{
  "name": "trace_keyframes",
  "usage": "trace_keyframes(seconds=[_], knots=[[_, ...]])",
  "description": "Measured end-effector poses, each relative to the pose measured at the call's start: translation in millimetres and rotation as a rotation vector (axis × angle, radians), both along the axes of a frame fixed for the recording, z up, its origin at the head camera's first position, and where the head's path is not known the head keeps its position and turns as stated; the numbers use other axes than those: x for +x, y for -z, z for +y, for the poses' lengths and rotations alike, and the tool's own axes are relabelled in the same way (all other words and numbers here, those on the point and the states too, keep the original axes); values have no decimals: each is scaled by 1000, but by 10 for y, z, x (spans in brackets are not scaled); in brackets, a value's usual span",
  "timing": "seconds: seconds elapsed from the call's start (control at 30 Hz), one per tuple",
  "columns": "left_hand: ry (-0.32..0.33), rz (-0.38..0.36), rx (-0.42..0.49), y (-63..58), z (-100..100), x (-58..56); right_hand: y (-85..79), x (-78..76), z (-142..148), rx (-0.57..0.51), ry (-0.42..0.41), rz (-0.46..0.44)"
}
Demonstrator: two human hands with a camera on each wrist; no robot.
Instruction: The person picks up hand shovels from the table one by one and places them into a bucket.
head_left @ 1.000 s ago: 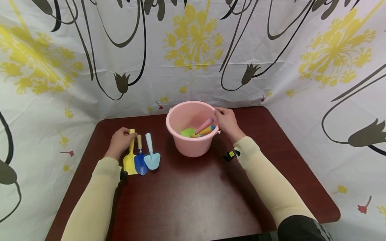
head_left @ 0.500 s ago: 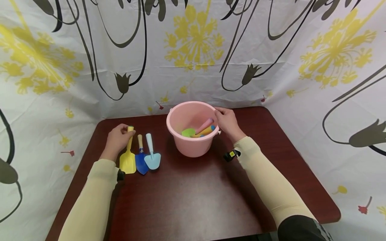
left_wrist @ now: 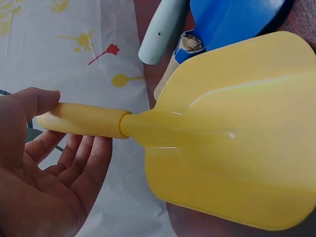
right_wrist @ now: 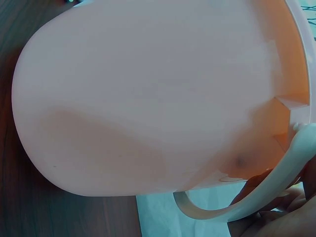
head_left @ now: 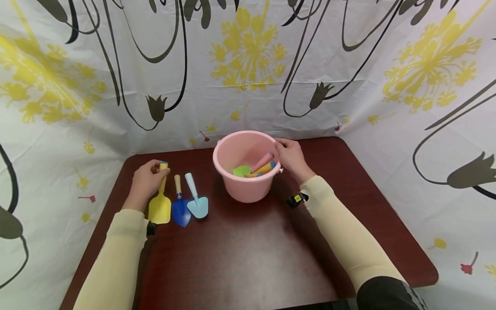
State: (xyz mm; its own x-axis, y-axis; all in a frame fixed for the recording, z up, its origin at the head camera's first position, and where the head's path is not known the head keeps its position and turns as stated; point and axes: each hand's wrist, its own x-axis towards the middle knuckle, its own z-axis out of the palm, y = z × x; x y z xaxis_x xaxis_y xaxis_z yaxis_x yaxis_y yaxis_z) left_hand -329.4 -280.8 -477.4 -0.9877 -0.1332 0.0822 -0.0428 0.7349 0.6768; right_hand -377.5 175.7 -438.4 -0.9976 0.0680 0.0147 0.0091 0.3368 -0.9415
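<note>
My left hand point(head_left: 145, 183) pinches the handle of a yellow toy shovel point(head_left: 159, 210) between thumb and fingers. In the left wrist view the shovel's broad blade point(left_wrist: 222, 133) fills the right half. Right of it in the head view lie a blue trowel point(head_left: 181, 212) with a wooden handle and a light blue trowel point(head_left: 198, 208). A pink bucket point(head_left: 248, 190) stands at the back middle. My right hand point(head_left: 291, 158) grips its rim on the right side; in the right wrist view those fingers are partly behind the bucket's handle point(right_wrist: 266, 190).
Inside the bucket are a green tool head point(head_left: 242, 171), a pink handle point(head_left: 262, 161) and an orange handle with a blue end point(head_left: 266, 168). The dark wooden table point(head_left: 248, 254) meets a patterned white cloth point(head_left: 248, 107) at the back and sides.
My left hand has moved left with the yellow shovel, widening the gap to the blue trowel. The light blue trowel has turned slightly. My right hand and the bucket have stayed put.
</note>
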Motion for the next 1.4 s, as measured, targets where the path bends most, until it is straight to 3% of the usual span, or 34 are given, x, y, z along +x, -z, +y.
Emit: trace_keyframes(seconds=[0.23, 0.5, 0.77, 0.93, 1.17, 1.4], knots=[[-5, 39, 36, -79, 5, 58, 13, -2, -9, 2, 6, 5], [7, 141, 99, -293, 68, 172, 16, -13, -3, 9, 7, 7], [79, 293, 153, -531, 226, 258, 10, -7, -6, 1, 1, 16], [169, 394, 201, -687, 359, 304, 4, -1, 2, 1, 7, 12], [296, 458, 305, -1169, 675, 511, -6, 1, -2, 12, 1, 13], [359, 487, 313, -1500, 933, 547, -3, 10, -9, -3, 1, 3]])
